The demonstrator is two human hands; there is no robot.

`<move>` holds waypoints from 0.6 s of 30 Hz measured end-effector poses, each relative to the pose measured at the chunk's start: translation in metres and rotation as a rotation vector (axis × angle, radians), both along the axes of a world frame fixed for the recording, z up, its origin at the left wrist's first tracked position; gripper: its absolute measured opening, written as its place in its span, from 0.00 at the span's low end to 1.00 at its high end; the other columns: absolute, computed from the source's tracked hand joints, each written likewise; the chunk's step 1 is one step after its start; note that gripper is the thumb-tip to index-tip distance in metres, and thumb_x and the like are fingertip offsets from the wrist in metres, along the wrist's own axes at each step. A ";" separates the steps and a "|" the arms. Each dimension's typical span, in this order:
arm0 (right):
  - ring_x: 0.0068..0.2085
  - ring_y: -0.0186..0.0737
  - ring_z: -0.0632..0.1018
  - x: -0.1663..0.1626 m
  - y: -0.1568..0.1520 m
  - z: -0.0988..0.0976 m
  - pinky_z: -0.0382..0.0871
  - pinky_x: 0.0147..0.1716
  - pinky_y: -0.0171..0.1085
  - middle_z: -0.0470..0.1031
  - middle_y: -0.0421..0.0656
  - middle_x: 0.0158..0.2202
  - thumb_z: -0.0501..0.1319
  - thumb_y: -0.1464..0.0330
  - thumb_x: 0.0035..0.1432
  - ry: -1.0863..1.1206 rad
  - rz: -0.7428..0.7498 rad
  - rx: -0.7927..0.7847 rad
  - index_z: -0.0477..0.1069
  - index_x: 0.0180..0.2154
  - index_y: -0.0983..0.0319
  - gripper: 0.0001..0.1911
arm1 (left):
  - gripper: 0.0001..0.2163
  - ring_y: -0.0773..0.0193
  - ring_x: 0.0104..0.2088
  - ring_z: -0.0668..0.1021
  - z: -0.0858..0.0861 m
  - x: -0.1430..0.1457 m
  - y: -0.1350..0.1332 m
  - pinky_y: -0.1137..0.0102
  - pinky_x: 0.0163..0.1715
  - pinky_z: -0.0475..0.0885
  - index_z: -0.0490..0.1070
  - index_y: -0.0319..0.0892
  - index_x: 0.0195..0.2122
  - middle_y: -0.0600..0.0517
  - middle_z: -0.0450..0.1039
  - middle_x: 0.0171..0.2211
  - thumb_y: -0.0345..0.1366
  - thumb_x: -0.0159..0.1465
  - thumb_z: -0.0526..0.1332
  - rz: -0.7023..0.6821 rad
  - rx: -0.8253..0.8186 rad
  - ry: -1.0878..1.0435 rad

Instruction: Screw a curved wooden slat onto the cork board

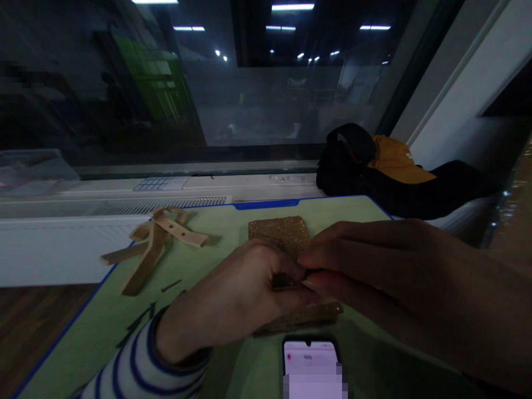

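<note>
A brown, glossy, speckled rectangular block (277,228) lies on the pale green tabletop, its middle covered by my hands. Over it, my left hand (245,291) is closed, thumb and fingers curled together. From the right, my right hand (374,266) pinches with its fingertips against the left hand's fingertips. Whatever sits between the fingers is too dark and covered to make out. Just below the block, a phone (310,357) with a lit pinkish screen lies on the table.
Curved wooden pieces with holes (155,244) are piled at the table's left. Several dark, thin, nail-like pieces (171,285) lie nearer me. Beyond the blue-edged table (228,221) are a white radiator (54,249) and a window sill with a yellow-and-black cap (399,160) on dark cloth.
</note>
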State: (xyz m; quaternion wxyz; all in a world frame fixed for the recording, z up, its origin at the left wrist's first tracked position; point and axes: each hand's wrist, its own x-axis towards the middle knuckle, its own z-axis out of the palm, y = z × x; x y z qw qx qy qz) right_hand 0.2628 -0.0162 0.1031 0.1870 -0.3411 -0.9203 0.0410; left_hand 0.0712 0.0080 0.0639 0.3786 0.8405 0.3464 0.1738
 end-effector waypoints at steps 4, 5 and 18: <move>0.34 0.33 0.76 0.001 -0.001 0.001 0.67 0.30 0.33 0.73 0.35 0.40 0.56 0.67 0.60 -0.012 0.006 0.021 0.67 0.43 0.54 0.08 | 0.10 0.67 0.30 0.76 0.001 0.001 -0.001 0.75 0.30 0.67 0.74 0.41 0.31 0.57 0.76 0.29 0.41 0.62 0.57 0.013 -0.004 -0.003; 0.36 0.33 0.76 0.002 -0.002 0.001 0.68 0.32 0.32 0.73 0.34 0.42 0.56 0.66 0.60 -0.012 0.012 0.028 0.67 0.42 0.54 0.08 | 0.10 0.67 0.29 0.76 0.003 0.000 -0.001 0.75 0.30 0.67 0.75 0.41 0.32 0.56 0.76 0.29 0.41 0.62 0.57 0.013 -0.004 0.002; 0.47 0.28 0.73 0.009 -0.004 0.005 0.66 0.44 0.21 0.71 0.35 0.49 0.50 0.71 0.63 0.068 0.133 0.225 0.63 0.42 0.53 0.09 | 0.08 0.68 0.29 0.76 0.000 0.001 0.000 0.75 0.33 0.69 0.76 0.43 0.35 0.56 0.77 0.29 0.36 0.62 0.57 -0.012 -0.053 -0.008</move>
